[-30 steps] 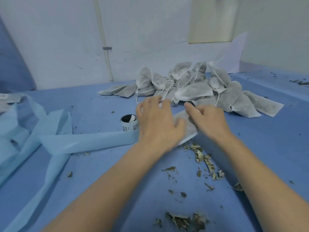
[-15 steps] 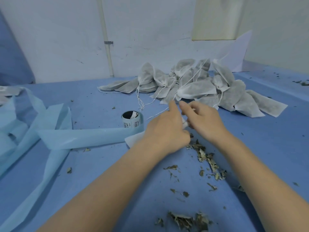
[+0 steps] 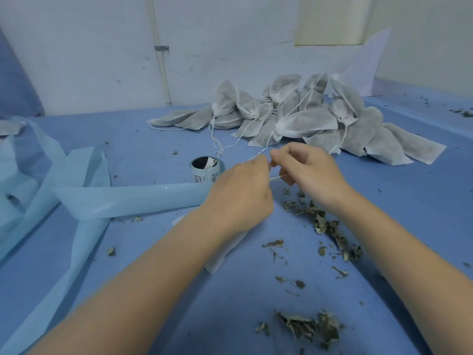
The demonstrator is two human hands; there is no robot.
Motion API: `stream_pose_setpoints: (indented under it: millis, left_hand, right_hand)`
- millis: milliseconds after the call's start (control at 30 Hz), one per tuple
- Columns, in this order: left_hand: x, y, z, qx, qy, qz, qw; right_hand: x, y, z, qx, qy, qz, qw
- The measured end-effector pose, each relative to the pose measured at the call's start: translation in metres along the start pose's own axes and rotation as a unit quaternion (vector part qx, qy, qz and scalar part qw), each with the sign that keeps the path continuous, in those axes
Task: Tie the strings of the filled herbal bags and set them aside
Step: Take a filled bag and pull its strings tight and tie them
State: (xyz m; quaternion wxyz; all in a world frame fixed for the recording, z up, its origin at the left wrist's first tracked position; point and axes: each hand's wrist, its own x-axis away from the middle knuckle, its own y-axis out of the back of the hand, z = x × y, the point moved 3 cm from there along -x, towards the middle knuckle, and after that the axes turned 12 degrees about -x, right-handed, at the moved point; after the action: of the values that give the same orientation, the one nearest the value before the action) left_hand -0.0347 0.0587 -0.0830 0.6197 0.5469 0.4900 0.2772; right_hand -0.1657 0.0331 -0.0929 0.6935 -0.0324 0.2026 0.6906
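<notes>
A white herbal bag (image 3: 225,252) lies on the blue table, mostly hidden under my left wrist, with one corner showing. My left hand (image 3: 240,193) and my right hand (image 3: 309,172) meet above it, fingertips close together. Each hand pinches a strand of the thin white string (image 3: 277,177) of that bag; one strand runs up and away past my left fingers. A heap of tied, filled grey-white bags (image 3: 307,121) with loose strings lies behind the hands, against the wall.
A small roll of labels (image 3: 206,169) stands left of my hands, with its long pale-blue backing strip (image 3: 133,198) trailing across the table to the left. Dried herb crumbs (image 3: 330,226) are scattered right of and below my hands.
Both hands went from lying flat on the bag to pinching its strings. They rose and drew together, and the bag slid toward me under my left wrist.
</notes>
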Motion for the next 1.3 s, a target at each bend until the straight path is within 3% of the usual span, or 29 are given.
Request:
stream_pose_setpoints:
  millis: [67, 233, 333, 400, 467, 567, 633, 700, 800, 867, 967, 1033, 1100, 1300]
  left_hand:
    - [0.006, 0.002, 0.006, 0.002, -0.024, 0.011, 1.0]
    - [0.015, 0.006, 0.015, 0.058, -0.046, -0.043, 0.996]
    - [0.013, 0.003, 0.02, 0.083, -0.035, -0.062, 0.994]
    - [0.012, 0.002, 0.022, 0.13, -0.016, -0.086, 0.988]
    - [0.012, 0.0, 0.022, 0.181, 0.01, -0.101, 0.978]
    - [0.012, -0.001, 0.025, 0.259, 0.06, -0.119, 0.957]
    - [0.013, 0.0, 0.026, 0.307, 0.08, -0.133, 0.939]
    - [0.014, 0.002, 0.025, 0.364, 0.104, -0.152, 0.913]
    - [0.018, 0.003, 0.027, 0.473, 0.154, -0.181, 0.848]
    - [0.021, 0.003, 0.03, 0.493, 0.183, -0.196, 0.828]
    - [0.022, 0.003, 0.031, 0.462, 0.193, -0.191, 0.845]
    - [0.022, 0.002, 0.03, 0.449, 0.188, -0.178, 0.855]
    - [0.021, 0.001, 0.03, 0.435, 0.186, -0.173, 0.864]
    - [0.021, -0.001, 0.03, 0.403, 0.187, -0.161, 0.882]
  right_hand:
    - [0.001, 0.0, 0.0, 0.017, -0.008, -0.001, 1.0]
    - [0.005, -0.003, 0.004, 0.051, -0.062, -0.011, 0.997]
    - [0.006, -0.009, 0.003, -0.084, -0.166, -0.017, 0.982]
    - [0.007, -0.017, 0.001, -0.255, -0.238, -0.003, 0.937]
    - [0.011, -0.024, 0.0, -0.403, -0.289, 0.005, 0.868]
    - [0.016, -0.033, 0.006, -0.541, -0.304, 0.024, 0.784]
    - [0.02, -0.038, 0.011, -0.593, -0.293, 0.029, 0.75]
    - [0.022, -0.04, 0.014, -0.612, -0.273, 0.019, 0.742]
    - [0.024, -0.043, 0.016, -0.61, -0.243, 0.023, 0.754]
    - [0.026, -0.045, 0.017, -0.593, -0.228, 0.044, 0.771]
    - [0.025, -0.044, 0.017, -0.505, -0.202, 0.062, 0.837]
    - [0.024, -0.041, 0.016, -0.378, -0.166, 0.051, 0.909]
    - [0.025, -0.038, 0.018, -0.265, -0.121, 0.034, 0.956]
    - [0.026, -0.039, 0.022, -0.12, -0.062, 0.065, 0.989]
